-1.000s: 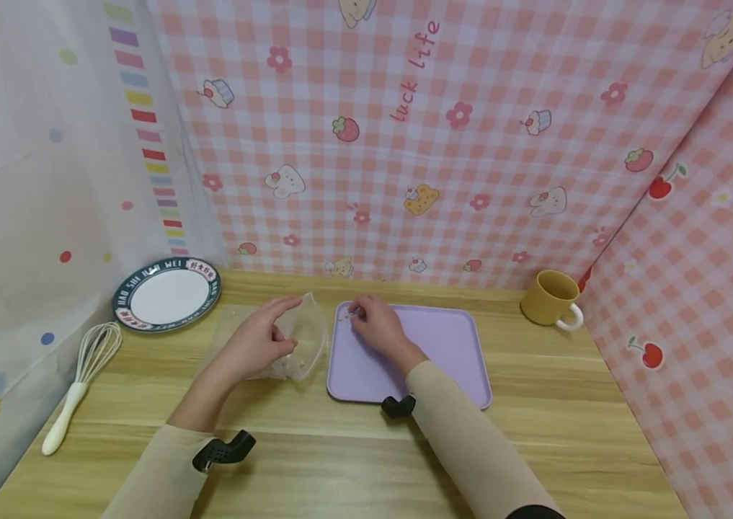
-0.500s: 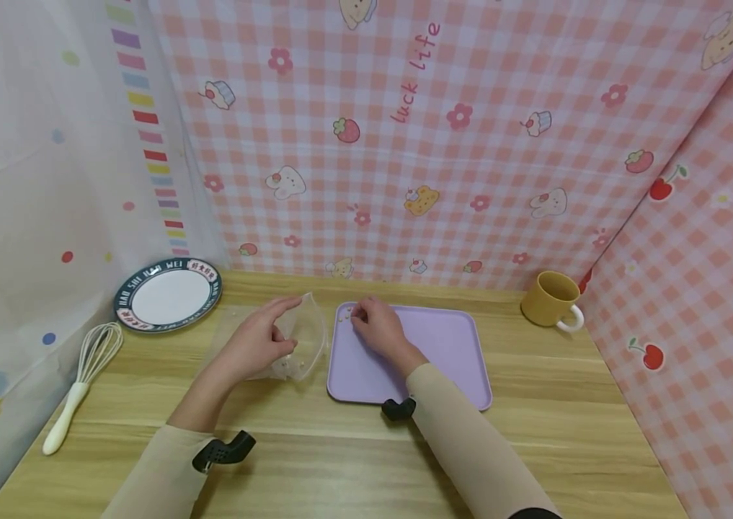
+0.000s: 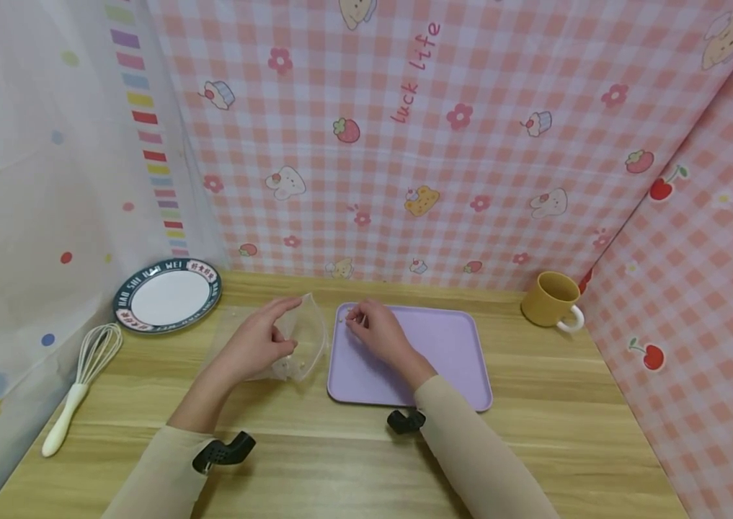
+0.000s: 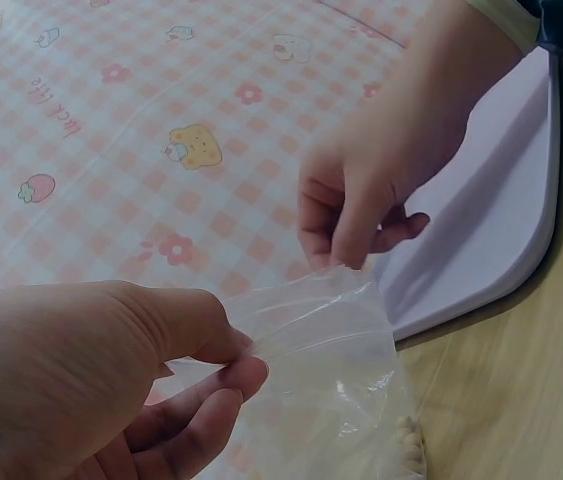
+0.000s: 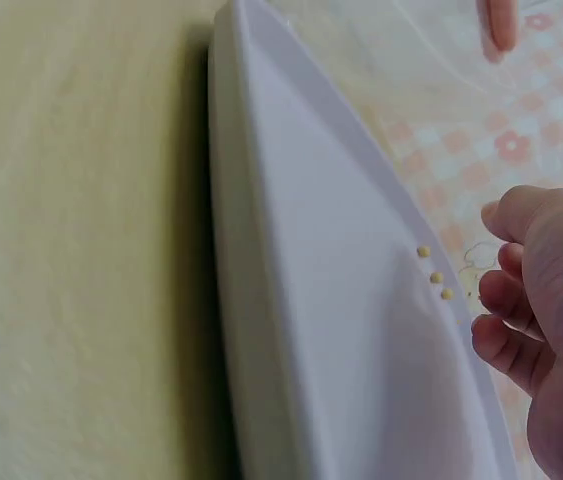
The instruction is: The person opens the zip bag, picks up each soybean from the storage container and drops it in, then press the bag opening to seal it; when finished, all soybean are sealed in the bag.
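My left hand (image 3: 256, 346) pinches the edge of a clear plastic bag (image 3: 311, 328), whose mouth faces the tray. Low in the bag, several small pale beans (image 4: 409, 445) show in the left wrist view. My right hand (image 3: 382, 335) is over the far left corner of a lilac tray (image 3: 437, 353), its fingers curled and thumb near them. Whether anything lies between those fingertips is hidden. In the right wrist view, three small round yellowish beans (image 5: 436, 278) lie on the tray near its rim, just beside the right fingers.
A dark-rimmed plate (image 3: 168, 299) stands at the back left, with a white-handled whisk (image 3: 81, 386) in front of it. At the back right is a mustard mug (image 3: 549, 299) with a white handle. Patterned cloth walls (image 3: 431, 158) enclose the wooden table (image 3: 314, 461).
The right hand has shifted slightly left at the fingertips, and its wrist has moved a little right and nearer. My left hand and the bag have stayed in place.
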Tool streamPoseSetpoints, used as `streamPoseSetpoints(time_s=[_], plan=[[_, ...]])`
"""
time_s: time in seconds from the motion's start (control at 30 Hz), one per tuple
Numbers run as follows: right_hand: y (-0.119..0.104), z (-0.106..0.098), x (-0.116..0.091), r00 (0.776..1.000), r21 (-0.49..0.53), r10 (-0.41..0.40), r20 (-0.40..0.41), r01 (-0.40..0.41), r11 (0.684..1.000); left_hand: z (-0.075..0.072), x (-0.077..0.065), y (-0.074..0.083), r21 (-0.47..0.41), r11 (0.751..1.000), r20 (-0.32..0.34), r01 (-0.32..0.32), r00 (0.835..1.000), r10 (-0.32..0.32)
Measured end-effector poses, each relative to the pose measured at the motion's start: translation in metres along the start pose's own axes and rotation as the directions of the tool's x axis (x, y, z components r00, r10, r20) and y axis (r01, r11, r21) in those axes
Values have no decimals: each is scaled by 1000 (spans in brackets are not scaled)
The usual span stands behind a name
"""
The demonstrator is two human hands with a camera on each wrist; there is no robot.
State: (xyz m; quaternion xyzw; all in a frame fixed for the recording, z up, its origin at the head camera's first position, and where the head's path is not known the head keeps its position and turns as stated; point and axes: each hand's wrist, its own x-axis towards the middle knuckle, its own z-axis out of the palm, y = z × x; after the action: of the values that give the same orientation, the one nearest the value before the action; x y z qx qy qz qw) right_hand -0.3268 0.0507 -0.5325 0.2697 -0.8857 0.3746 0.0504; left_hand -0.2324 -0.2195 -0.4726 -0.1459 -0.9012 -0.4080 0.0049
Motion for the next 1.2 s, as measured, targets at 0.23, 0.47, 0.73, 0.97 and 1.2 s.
streamPoseSetpoints(time_s=[0.23, 0.47, 0.73, 0.97, 1.2], plan=[[-16, -3, -8, 997, 92, -64, -53, 69, 993, 1, 0, 0, -2, 1000, -6, 1, 1000, -1], [-39, -5, -15, 983, 177, -149, -110, 167, 970, 2, 1, 0, -9, 1000, -13, -15, 1000, 15], [-64, -1, -21, 978, 223, -178, -104, 198, 955, 2, 1, 0, -15, 1000, -3, -10, 1000, 10], [-79, 8, -20, 977, 257, -196, -78, 210, 943, 1, 1, -1, -18, 1000, -4, -16, 1000, 16], [-83, 15, -17, 976, 240, -207, -65, 217, 946, 2, 1, -1, -16, 1000, -3, -19, 1000, 19]])
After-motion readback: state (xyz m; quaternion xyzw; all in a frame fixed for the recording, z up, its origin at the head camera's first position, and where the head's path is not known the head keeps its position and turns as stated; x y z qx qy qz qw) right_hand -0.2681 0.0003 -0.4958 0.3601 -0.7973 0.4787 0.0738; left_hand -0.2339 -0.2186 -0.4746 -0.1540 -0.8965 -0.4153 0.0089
